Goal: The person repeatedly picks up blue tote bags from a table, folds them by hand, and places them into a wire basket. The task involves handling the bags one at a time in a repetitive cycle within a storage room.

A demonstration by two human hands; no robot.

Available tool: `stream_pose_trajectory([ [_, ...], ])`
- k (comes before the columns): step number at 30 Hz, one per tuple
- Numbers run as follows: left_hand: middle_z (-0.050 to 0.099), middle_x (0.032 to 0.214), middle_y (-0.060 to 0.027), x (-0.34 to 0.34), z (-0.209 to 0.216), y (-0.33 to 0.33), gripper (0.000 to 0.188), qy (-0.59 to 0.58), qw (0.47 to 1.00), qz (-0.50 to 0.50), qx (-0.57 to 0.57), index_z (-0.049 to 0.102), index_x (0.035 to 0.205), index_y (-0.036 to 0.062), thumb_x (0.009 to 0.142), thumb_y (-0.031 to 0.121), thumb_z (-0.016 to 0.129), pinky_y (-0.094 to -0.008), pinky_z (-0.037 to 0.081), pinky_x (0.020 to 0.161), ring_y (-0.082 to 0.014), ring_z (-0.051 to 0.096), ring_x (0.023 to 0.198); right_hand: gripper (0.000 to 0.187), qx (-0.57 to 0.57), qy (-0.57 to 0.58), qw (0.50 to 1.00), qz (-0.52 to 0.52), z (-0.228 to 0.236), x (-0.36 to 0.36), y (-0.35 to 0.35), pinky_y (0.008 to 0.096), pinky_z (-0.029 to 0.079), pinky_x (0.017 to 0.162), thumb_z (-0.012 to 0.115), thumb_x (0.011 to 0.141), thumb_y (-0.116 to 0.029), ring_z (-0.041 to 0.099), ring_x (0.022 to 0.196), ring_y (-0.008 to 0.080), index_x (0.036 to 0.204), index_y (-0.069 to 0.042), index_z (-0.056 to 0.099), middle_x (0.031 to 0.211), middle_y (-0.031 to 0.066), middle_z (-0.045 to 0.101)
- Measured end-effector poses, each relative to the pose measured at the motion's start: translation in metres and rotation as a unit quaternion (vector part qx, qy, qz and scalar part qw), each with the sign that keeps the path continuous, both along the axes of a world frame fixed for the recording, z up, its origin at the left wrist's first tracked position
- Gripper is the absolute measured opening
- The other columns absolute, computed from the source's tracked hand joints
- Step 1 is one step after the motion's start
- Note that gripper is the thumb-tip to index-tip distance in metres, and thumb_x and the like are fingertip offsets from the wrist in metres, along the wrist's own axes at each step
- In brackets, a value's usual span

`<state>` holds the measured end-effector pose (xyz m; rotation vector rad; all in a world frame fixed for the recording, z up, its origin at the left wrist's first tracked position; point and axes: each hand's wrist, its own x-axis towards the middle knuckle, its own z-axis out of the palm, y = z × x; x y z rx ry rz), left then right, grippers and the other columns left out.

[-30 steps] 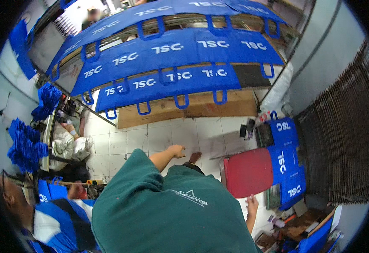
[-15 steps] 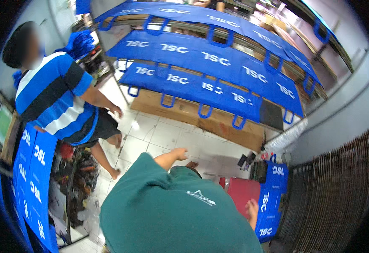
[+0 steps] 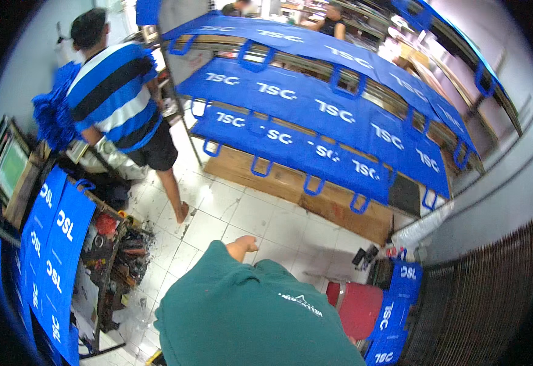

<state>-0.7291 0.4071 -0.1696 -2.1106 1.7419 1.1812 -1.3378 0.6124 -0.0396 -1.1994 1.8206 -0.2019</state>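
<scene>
My left hand (image 3: 247, 244) hangs low in front of my green shirt (image 3: 251, 311), over the white tiled floor (image 3: 242, 213). Its fingers look curled in, with nothing visible in them, and it touches nothing. Out of sight is my right hand. Beyond the floor stands a rack holding tiers of blue fabric bag panels (image 3: 333, 110) with white print and looped handles. A red padded stool (image 3: 361, 311) is close on my right, beside more blue printed panels (image 3: 394, 305).
A person in a striped shirt (image 3: 117, 91) stands ahead left, back turned. Left of me are a cluttered shelf (image 3: 126, 250) and blue panels (image 3: 56, 262). Dark rods (image 3: 480, 293) line the right side. A wooden board (image 3: 266, 177) lies under the rack. Other people (image 3: 332, 24) are farther back.
The striped-shirt person has walked away from me toward the rack's left end and turned. My view has shifted left. My right hand, visible by the stool before, has left the view.
</scene>
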Motion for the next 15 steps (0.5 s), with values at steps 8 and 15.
stream_pose_trajectory([
  [8,0.051,0.125,-0.0130,0.013,0.068,-0.062,0.056,0.079,0.993,-0.025,-0.089,0.049,0.124,0.0141,0.076,0.042,0.058,-0.0406,0.041,0.094,-0.0287,0.048,0.116,0.037,-0.110,0.092,0.981,-0.132,-0.035,0.070,-0.088,0.0308,0.046,0.079,0.059,0.082,-0.013,0.056,0.093,0.0199,0.115,0.003,0.051,0.108,0.0138,0.058],
  [15,0.057,0.116,-0.0136,0.101,0.059,-0.016,0.040,0.041,0.999,-0.027,-0.017,0.058,0.113,0.0118,0.077,0.028,0.055,-0.0432,0.045,0.086,-0.0303,0.055,0.106,0.038,-0.243,0.213,0.932,-0.162,-0.050,0.065,-0.091,0.0324,0.046,0.082,0.060,0.083,-0.018,0.057,0.092,0.0238,0.113,0.005,0.051,0.104,0.0159,0.059],
])
